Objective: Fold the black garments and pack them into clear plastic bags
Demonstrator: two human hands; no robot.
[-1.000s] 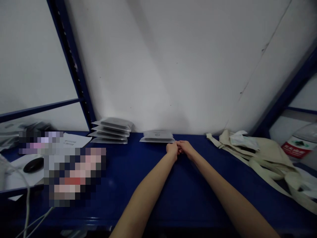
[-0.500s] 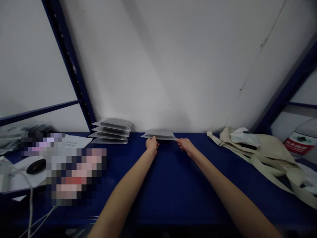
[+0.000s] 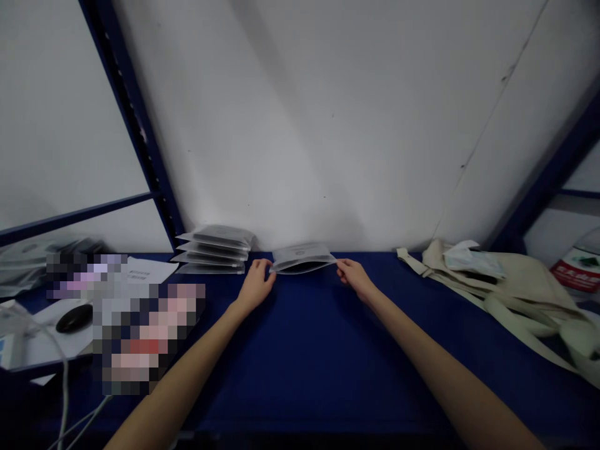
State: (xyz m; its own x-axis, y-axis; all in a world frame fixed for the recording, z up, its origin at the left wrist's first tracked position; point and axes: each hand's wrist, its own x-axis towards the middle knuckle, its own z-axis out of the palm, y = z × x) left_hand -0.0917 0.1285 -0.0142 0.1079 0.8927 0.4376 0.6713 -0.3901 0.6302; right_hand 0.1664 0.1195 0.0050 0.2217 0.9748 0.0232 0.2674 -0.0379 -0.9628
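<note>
A frosted zip bag (image 3: 304, 255) with a dark flat thing inside lies near the wall on the blue table, its front mouth parted and facing me. My right hand (image 3: 354, 277) pinches the bag's right front corner between thumb and fingers. At the opposite corner, my left hand (image 3: 257, 284) has its fingers curled, with thumb and fingertips closed about the bag's edge; whether they hold a slider there is too small to see. Left of my left hand stands a stack of similar zip bags (image 3: 213, 250), also with dark contents.
A beige cloth bag (image 3: 525, 281) with long straps and a packet (image 3: 473, 259) on it lies at the right, beside a large bottle (image 3: 579, 265). Papers (image 3: 152, 270), a black mouse (image 3: 75, 319), white cables (image 3: 64, 387) and a pixelated area occupy the left.
My left hand has slid left along the bag's front edge, from near its middle to its left corner. The mouth now gapes wider. My right hand keeps its corner.
</note>
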